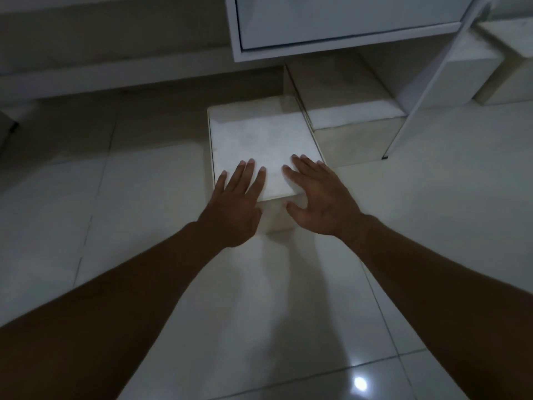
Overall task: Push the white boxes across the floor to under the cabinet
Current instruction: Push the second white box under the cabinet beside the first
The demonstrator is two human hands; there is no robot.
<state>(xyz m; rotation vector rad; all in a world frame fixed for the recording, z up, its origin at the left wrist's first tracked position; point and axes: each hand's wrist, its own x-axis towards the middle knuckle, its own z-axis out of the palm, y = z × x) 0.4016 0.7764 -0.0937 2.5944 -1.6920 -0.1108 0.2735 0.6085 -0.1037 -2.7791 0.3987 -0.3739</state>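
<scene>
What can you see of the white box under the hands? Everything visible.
The white box is roughly cubic, with a matte, slightly scuffed top and a paler near side. It sits flat on the glossy tiled floor, its far end nearing the cabinet and alongside another white box already beneath it. The left hand and right hand lie open over its near top edge, fingers spread flat on top.

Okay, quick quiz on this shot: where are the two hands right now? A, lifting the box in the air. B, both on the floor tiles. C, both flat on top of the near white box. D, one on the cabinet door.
C: the left hand and right hand lie spread, palms down, on the near white box, which sits on the floor.
</scene>
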